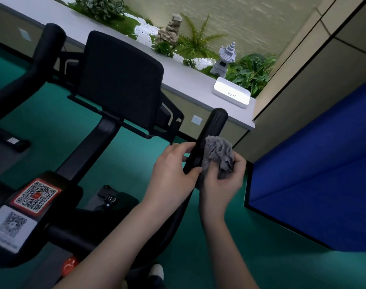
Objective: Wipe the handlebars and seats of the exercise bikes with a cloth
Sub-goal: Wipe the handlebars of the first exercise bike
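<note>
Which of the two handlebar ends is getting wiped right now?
The right bar, beside the blue panel: the left hand grips it and the right hand holds a grey cloth against it. The left bar stands untouched.

Green floor (230, 247) is meeting a blue panel (324, 174) at right. A grey ledge (184, 80) is carrying ferns (251, 71), a lantern (225, 59) and a white box (232, 91) (glowing softly) before a beige wall (251, 21).

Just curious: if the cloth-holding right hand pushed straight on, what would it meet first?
Probably the black handlebar; the right hand presses its grey cloth against it, though depth is unclear.
</note>
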A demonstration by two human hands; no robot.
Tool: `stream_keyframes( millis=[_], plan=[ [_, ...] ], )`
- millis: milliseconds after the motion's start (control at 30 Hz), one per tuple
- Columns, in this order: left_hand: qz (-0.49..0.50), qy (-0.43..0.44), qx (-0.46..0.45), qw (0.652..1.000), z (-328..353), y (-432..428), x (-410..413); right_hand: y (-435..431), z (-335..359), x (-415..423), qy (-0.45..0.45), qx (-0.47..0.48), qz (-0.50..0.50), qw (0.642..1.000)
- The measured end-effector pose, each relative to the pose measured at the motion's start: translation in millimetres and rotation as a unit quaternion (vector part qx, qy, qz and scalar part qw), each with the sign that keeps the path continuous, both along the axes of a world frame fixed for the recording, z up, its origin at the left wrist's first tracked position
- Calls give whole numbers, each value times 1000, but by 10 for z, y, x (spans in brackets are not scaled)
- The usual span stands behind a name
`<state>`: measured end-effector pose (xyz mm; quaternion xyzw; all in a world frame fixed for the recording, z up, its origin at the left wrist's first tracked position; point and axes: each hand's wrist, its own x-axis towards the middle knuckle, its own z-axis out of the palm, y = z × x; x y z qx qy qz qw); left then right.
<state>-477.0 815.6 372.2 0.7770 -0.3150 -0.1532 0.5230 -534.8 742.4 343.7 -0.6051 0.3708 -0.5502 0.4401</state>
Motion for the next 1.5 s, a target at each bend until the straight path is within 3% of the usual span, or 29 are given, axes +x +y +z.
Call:
stream_keyframes(
  millis=[267, 433, 567, 633, 700, 1200, 1267, 1367, 1433, 1500],
  plan=[
    [36, 14, -10, 999, -5, -41, -35, -578, 339, 273, -72, 48, 27, 996],
    [42, 19, -16, 999, 4, -28, -61, -614, 140, 76, -75, 188, 75, 976],
    [44, 22, -16, 999, 14, -32, -62, -340, -160, -58, -29, 344, 218, 913],
    [44, 23, -18, 999, 15, -31, -57, -306, -160, -50, -54, 418, 269, 866],
    [42, 25, -20, 999, 17, -29, -60, -364, -71, -10, -93, 449, 289, 840],
    [40, 37, -21, 998, -15, -15, -71, -944, 517, 238, -134, 325, 273, 895],
    [39, 37, -17, 998, -12, -16, -71, -1032, 673, 274, -106, 243, 284, 921],
    [40, 40, -12, 998, -7, -19, -70, -1089, 879, 234, 36, 13, 316, 948],
    [41, 39, -12, 998, -8, -20, -72, -1082, 973, 187, 114, -102, 337, 929],
    [42, 39, -13, 998, -7, -20, -75, -1065, 1059, 205, 153, -141, 379, 902]
  ],
)
